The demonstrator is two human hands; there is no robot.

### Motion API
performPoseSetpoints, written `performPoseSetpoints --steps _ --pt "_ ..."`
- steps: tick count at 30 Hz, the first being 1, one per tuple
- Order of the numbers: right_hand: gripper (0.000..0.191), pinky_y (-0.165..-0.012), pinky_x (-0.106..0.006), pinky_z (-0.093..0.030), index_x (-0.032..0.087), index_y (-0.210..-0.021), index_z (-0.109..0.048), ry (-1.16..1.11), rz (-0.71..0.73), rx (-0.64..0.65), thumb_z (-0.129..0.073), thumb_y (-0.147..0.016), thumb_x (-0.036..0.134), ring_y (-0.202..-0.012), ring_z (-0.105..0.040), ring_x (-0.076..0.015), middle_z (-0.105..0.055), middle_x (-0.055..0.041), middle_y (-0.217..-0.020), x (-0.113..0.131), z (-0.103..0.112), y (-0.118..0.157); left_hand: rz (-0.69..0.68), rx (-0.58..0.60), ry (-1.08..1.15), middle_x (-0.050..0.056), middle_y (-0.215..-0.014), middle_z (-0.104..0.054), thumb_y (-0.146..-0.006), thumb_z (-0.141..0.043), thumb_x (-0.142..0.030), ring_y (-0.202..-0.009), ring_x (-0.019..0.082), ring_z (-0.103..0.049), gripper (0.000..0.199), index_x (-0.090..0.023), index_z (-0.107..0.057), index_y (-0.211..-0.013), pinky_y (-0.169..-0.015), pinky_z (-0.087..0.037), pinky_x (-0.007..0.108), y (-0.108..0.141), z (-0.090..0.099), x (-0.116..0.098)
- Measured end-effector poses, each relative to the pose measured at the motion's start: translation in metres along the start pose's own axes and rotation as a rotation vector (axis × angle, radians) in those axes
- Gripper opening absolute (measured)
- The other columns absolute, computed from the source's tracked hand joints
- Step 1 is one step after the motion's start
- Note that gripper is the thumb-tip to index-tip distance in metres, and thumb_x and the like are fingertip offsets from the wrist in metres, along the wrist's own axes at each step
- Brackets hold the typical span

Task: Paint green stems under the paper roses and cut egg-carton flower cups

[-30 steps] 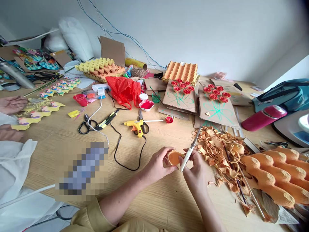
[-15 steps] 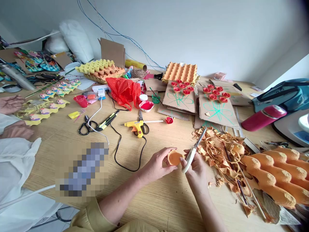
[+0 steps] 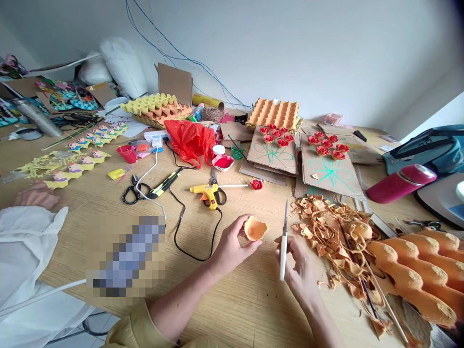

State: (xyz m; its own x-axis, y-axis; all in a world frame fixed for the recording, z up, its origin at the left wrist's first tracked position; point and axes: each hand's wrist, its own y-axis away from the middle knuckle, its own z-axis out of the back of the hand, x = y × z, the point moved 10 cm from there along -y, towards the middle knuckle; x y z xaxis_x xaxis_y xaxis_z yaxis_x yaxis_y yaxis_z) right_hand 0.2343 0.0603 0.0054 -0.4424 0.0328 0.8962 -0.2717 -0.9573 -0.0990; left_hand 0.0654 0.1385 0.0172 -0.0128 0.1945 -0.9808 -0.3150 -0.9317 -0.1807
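Observation:
Between the thumb and fingers of my left hand [image 3: 234, 249] is an orange egg-carton cup [image 3: 255, 229], its hollow side facing up and its rim cut unevenly. My right hand [image 3: 299, 263] holds white-handled scissors [image 3: 284, 241], their blades together and pointing away from me. A gap separates the scissors from the cup. To the right of my right hand lies a heap of orange carton scraps [image 3: 328, 227]. Beyond my left hand are a yellow glue gun [image 3: 208, 192] and a single red flower [image 3: 256, 184].
Orange egg trays [image 3: 416, 270] and a pink bottle [image 3: 401, 183] stand at the right. Red flowers rest on cardboard sheets [image 3: 328, 166]. Another person's hand [image 3: 38, 195] is at the left, near yellow carton strips [image 3: 81, 166]. A black cord [image 3: 176, 237] curves across the table.
The scissors have moved away from the cup and turned more upright, and their blades point straight ahead. The cup has tilted in my left hand. One of the other person's hands is out of sight.

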Motion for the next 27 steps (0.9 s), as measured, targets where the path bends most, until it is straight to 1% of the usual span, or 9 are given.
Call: performPoseSetpoints --steps 2,4,8,11,15,18,22,27 --pt "0.019 -0.068 -0.030 -0.045 0.022 -0.081 -0.054 0.088 0.025 0.080 -0.058 -0.087 0.040 -0.074 -0.055 -0.0183 -0.060 -0.0004 -0.078 0.000 -0.005 0.001 0.028 -0.043 0.035 0.009 -0.113 -0.072 -0.072 -0.082 -0.019 -0.100 0.023 -0.066 0.050 -0.022 -0.067 -0.120 -0.086 -0.052 0.026 -0.002 0.006 0.006" --pt "0.021 -0.068 -0.030 -0.044 0.022 -0.076 -0.050 0.150 0.044 0.153 -0.057 -0.087 0.039 -0.072 -0.055 -0.0181 -0.059 -0.0002 -0.076 0.000 -0.011 0.002 0.029 -0.078 0.047 0.009 -0.116 -0.070 -0.073 -0.081 -0.020 -0.105 0.023 -0.065 0.049 -0.022 -0.067 -0.120 -0.089 -0.052 0.026 -0.004 0.012 0.010" --pt "0.018 -0.074 -0.032 -0.045 0.022 -0.081 -0.051 0.242 0.089 0.265 -0.057 -0.089 0.037 -0.077 -0.057 -0.0199 -0.062 -0.0011 -0.079 0.004 -0.024 0.006 -0.020 -0.126 0.006 0.009 -0.120 -0.069 -0.076 -0.078 -0.024 -0.109 0.023 -0.065 0.048 -0.020 -0.063 -0.122 -0.090 -0.054 0.027 -0.007 0.019 0.009" --pt "0.016 -0.077 -0.035 -0.044 0.023 -0.084 -0.050 0.299 0.134 0.310 -0.057 -0.090 0.036 -0.075 -0.056 -0.0200 -0.061 -0.0006 -0.078 0.007 -0.030 0.009 -0.066 -0.137 -0.035 0.009 -0.120 -0.068 -0.078 -0.076 -0.025 -0.109 0.022 -0.066 0.048 -0.019 -0.059 -0.122 -0.090 -0.055 0.029 -0.007 0.020 0.003" --pt "0.011 -0.076 -0.035 -0.044 0.023 -0.084 -0.048 0.344 0.191 0.314 -0.056 -0.089 0.029 -0.072 -0.056 -0.0195 -0.060 0.0002 -0.077 0.011 -0.033 0.011 -0.112 -0.123 -0.102 0.008 -0.120 -0.068 -0.079 -0.075 -0.023 -0.109 0.020 -0.067 0.049 -0.021 -0.056 -0.124 -0.090 -0.056 0.028 -0.004 0.017 -0.003" --pt "0.008 -0.075 -0.034 -0.044 0.024 -0.085 -0.047 0.361 0.211 0.305 -0.055 -0.088 0.026 -0.073 -0.056 -0.0195 -0.061 0.0002 -0.078 0.014 -0.034 0.011 -0.151 -0.115 -0.147 0.006 -0.116 -0.068 -0.078 -0.077 -0.021 -0.105 0.019 -0.068 0.051 -0.022 -0.054 -0.123 -0.088 -0.056 0.028 -0.001 0.014 -0.005" --pt "0.006 -0.076 -0.035 -0.045 0.023 -0.087 -0.049 0.376 0.220 0.286 -0.055 -0.087 0.026 -0.075 -0.057 -0.0204 -0.061 -0.0007 -0.080 0.015 -0.033 0.010 -0.214 -0.103 -0.248 0.005 -0.109 -0.068 -0.076 -0.078 -0.018 -0.098 0.018 -0.068 0.049 -0.021 -0.053 -0.118 -0.087 -0.056 0.028 0.003 0.010 -0.010" --pt "0.009 -0.078 -0.037 -0.045 0.023 -0.090 -0.050 0.403 0.233 0.261 -0.056 -0.088 0.030 -0.078 -0.056 -0.0220 -0.062 -0.0025 -0.084 0.016 -0.032 0.010 -0.306 -0.107 -0.380 0.004 -0.105 -0.068 -0.078 -0.078 -0.019 -0.092 0.017 -0.068 0.046 -0.021 -0.052 -0.117 -0.082 -0.055 0.027 0.009 0.005 -0.025"
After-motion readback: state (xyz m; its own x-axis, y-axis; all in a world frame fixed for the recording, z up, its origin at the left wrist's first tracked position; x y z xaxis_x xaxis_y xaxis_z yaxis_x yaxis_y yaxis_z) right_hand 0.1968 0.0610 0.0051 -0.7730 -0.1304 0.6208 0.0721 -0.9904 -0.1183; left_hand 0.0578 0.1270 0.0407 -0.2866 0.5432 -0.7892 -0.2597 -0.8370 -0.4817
